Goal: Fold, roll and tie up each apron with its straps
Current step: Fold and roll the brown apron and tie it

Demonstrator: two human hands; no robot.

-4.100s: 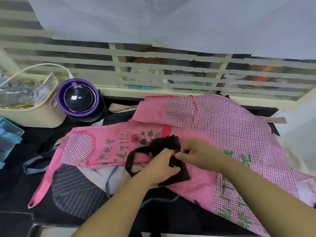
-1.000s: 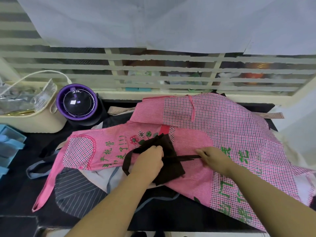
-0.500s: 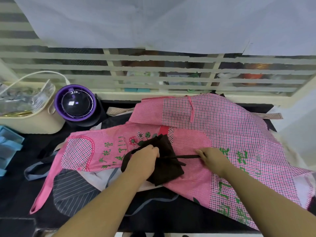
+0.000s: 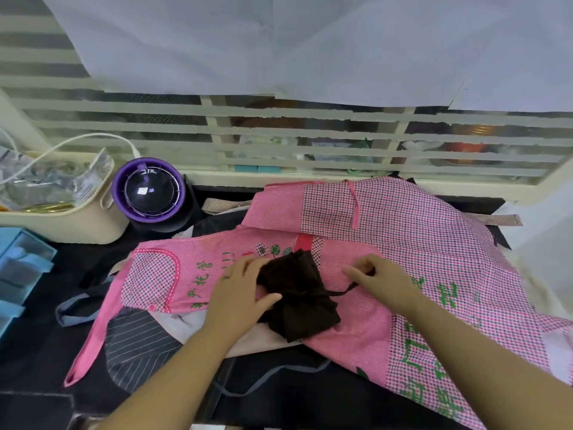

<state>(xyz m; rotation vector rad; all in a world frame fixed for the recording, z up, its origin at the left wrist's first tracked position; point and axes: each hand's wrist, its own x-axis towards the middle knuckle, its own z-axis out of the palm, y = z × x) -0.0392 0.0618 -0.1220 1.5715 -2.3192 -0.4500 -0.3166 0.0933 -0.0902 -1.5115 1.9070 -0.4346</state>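
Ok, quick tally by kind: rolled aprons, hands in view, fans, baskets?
Rolled dark brown apron: 1
Hands: 2, left hand gripping the roll, right hand pinching its strap
Purple fan: 1
Cream basket: 1
Total: 5

Black table point(image 4: 31, 367), cream basket point(image 4: 77, 225) and purple-rimmed device point(image 4: 148, 190), perhaps a fan, at back left, striped apron point(image 4: 136, 352) in front
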